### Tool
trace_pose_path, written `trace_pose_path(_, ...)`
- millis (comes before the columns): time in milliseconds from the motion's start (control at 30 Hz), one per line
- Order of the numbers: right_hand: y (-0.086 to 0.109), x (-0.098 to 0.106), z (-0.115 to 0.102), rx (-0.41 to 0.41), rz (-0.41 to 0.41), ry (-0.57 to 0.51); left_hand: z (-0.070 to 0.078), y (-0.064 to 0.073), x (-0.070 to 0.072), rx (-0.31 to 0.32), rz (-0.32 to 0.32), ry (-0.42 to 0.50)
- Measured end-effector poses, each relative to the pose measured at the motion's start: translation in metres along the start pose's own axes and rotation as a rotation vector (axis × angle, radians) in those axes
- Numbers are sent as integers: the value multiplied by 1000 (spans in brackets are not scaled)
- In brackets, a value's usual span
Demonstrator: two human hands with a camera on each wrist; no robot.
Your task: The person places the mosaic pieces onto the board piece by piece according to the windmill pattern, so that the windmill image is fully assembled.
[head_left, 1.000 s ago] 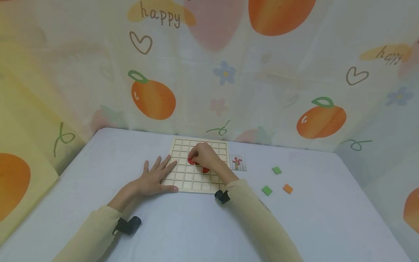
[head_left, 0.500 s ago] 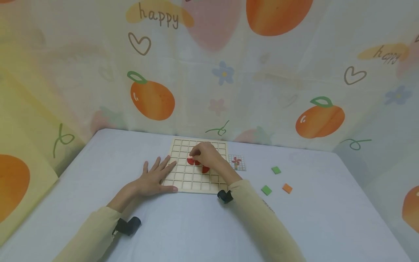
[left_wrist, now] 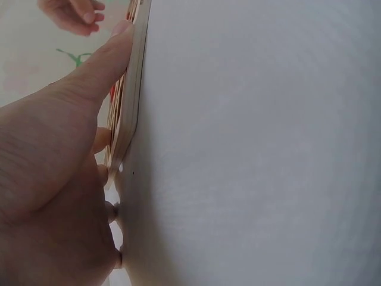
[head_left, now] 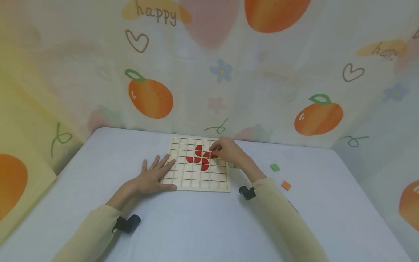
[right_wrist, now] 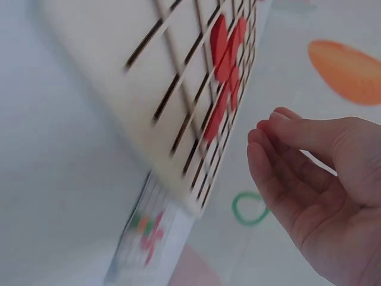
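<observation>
A pale wooden board with a square grid lies on the table. Several red rounded pieces sit in its middle cells as a pinwheel shape. My left hand is spread flat at the board's left edge, its fingertips and thumb on the border. Over the right side of the board hovers my right hand, fingers loosely bent; in the right wrist view nothing shows between thumb and fingers. A small pattern card with a pinwheel picture lies beside the board, mostly hidden by the right hand in the head view.
To the right on the white tablecloth lie a green square tile and an orange square tile. A printed curtain hangs behind the table.
My right hand has let go of a red piece at the left of the pinwheel and moved right, uncovering the red pieces. The right arm now hides one green tile. The left hand stays put.
</observation>
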State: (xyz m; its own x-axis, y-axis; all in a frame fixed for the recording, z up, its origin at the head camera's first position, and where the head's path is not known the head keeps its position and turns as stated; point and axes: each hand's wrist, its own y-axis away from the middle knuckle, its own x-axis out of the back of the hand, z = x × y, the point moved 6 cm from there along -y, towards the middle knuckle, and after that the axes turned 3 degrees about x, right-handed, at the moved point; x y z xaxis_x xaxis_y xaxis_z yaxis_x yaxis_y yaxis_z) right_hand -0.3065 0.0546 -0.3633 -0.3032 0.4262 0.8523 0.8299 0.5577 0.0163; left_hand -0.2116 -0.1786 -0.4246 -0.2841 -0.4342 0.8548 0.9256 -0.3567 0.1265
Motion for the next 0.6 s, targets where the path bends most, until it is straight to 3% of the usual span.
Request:
trace_pose_path(333, 28, 24, 44, -41, 32, -3, 0, -2, 0, 11, -12, -9)
trace_pose_path(600, 50, 41, 73, 5, 74, 9, 1, -1, -1, 14, -16, -8)
